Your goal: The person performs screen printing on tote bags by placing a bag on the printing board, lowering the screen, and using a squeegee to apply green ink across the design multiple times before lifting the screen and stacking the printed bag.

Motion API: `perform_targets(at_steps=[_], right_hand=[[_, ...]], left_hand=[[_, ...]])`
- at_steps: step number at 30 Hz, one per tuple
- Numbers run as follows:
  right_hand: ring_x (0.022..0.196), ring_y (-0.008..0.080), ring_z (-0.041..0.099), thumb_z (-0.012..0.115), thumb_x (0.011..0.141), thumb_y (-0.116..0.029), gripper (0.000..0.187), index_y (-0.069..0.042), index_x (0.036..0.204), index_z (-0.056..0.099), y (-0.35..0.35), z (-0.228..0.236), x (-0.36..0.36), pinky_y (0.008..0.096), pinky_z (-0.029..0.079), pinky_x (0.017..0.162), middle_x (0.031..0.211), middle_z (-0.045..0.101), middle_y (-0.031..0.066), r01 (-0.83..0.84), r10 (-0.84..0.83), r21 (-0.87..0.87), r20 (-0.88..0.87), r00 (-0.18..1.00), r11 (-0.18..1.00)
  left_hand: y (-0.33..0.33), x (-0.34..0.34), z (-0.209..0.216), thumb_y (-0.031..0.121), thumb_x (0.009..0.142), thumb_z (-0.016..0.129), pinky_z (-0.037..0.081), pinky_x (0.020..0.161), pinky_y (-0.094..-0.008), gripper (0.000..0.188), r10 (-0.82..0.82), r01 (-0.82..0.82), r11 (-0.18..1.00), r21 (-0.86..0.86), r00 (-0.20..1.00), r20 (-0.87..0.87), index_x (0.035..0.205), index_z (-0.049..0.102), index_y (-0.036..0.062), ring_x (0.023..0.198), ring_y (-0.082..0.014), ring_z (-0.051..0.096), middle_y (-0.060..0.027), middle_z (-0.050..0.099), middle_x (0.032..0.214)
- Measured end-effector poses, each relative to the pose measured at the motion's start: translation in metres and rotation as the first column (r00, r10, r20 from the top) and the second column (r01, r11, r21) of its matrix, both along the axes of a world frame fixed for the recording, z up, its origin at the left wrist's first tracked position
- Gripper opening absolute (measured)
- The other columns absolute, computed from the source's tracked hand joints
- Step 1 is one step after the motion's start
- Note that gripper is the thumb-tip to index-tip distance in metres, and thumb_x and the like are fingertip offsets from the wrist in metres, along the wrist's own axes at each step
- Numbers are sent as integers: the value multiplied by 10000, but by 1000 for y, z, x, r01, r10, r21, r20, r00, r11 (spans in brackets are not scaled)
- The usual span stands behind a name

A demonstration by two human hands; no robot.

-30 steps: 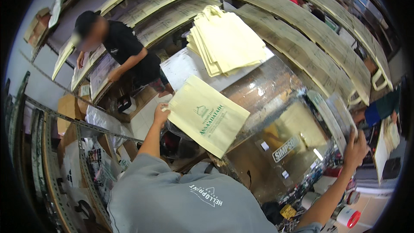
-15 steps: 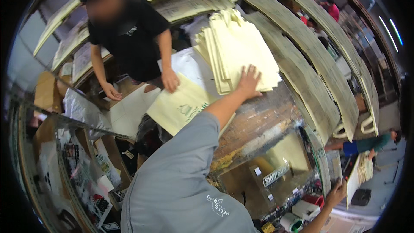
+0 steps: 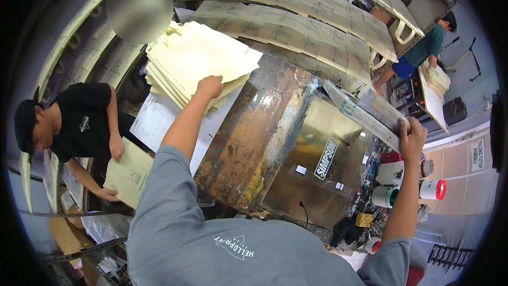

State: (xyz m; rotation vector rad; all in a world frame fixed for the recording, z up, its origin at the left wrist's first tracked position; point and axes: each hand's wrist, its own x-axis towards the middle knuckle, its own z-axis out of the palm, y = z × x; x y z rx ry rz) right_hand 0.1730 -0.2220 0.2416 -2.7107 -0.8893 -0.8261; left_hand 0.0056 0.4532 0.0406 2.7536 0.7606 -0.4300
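Note:
A tall stack of cream cloth bags (image 3: 201, 55) lies on a white sheet at the far left of the bench. My left hand (image 3: 210, 88) reaches to its near right corner, fingers closed on the edge of a top bag. On the right, a screen printing frame (image 3: 365, 114) is tilted up above the bench, seen nearly edge-on. My right hand (image 3: 413, 139) grips its near right end. Beneath the frame, a shiny brownish printing board (image 3: 296, 190) with small white markers and a label shows no bag lying on it.
At left, a co-worker in black (image 3: 84, 122) holds a printed cream bag (image 3: 127, 175). Drying racks (image 3: 286, 10) with printed bags line the back. Paint tubs (image 3: 385, 196) stand right of the bench. Another person (image 3: 423, 47) works at far right.
My left hand, flat and spread on the stack before, now closes on a bag's edge. The co-worker has carried the printed bag off the bench leftward. My view has turned; my right hand still holds the frame.

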Motion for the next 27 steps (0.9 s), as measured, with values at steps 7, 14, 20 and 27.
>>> perform_targets(at_steps=[7,14,20,27], right_hand=[[932,346,626,670,1003,-444,438,-9,1053,688,11,13,-3,429,394,896,965,680,174,47,-44,35,-67,997,998],[905,341,616,673,998,-456,450,-6,1017,674,8,16,6,443,387,887,908,649,160,55,-50,49,-100,994,997],[877,336,602,704,974,-440,428,-15,988,662,10,21,10,433,385,866,880,632,149,12,-5,86,-89,996,996],[885,342,607,693,980,-440,424,-17,997,669,16,21,7,432,393,876,902,650,158,42,-36,82,-74,997,996]], left_hand=[[23,-4,-4,335,1080,455,450,1138,-618,554,240,-245,945,216,969,51,1594,433,129,1428,-424,501,-162,552,1541],[33,-24,-27,259,1055,501,478,1106,-612,566,206,-225,909,352,974,91,1602,427,136,1419,-432,504,-142,517,1573],[25,-7,-8,239,1044,511,481,1077,-622,571,445,-402,840,366,894,-40,1598,442,119,1421,-415,502,-142,458,1630],[38,-10,-26,459,1067,503,450,1083,-649,682,384,-323,817,478,923,-33,1645,383,117,1376,-553,483,-196,349,1699]])
